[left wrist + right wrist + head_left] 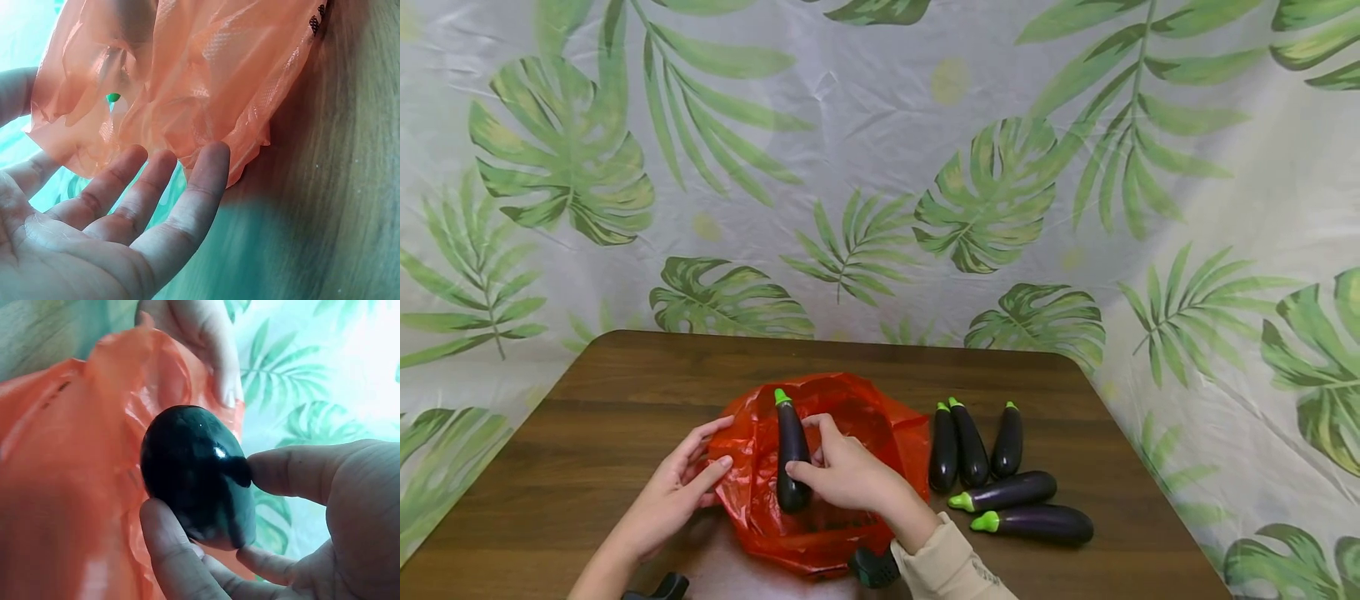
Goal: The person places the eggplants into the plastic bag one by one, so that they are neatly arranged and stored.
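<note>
A red plastic bag [842, 542] lies on the table with its mouth spread wide. My left hand [673, 492] holds the bag's left edge, the thumb on its inner side and other fingertips against the outside, as the left wrist view shows. My right hand [850, 471] grips a dark purple eggplant [792, 425] by its thick lower part, between thumb and fingers. This eggplant is over the bag, its bright green stem end pointing away from me. In the right wrist view its glossy rounded end [194, 462] faces the camera.
Right of the bag, several more eggplants lie on the brown wooden table [647, 392]. Three point away from me, like this one [970, 446]; two lie crosswise nearer me, including the front one [1045, 523]. A leaf-patterned curtain [865, 167] hangs behind the table.
</note>
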`<move>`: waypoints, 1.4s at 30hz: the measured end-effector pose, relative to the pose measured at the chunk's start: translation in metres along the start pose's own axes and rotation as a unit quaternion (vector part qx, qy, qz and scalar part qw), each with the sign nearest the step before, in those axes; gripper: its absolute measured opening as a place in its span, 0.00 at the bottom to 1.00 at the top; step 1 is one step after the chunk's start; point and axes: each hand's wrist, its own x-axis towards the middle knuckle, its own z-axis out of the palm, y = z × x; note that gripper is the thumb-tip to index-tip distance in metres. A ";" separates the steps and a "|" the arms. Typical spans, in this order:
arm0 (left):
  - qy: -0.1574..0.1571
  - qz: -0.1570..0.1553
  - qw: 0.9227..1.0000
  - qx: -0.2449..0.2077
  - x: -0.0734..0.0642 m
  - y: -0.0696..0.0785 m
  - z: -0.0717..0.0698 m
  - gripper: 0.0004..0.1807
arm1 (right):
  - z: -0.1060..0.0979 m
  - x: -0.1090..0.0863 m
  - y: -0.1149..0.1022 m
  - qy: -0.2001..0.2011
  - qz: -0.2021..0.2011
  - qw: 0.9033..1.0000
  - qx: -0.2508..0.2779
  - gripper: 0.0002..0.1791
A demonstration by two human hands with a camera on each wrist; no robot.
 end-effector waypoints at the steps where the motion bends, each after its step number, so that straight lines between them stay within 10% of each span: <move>1: -0.001 0.003 1.000 0.000 0.000 0.000 0.000 0.31 | -0.001 0.001 -0.001 0.000 0.005 1.000 -0.002 0.36; 42: 0.003 -0.005 1.000 0.011 0.002 -0.002 0.003 0.30 | 0.020 0.031 0.011 -0.060 0.071 0.995 -0.026 0.32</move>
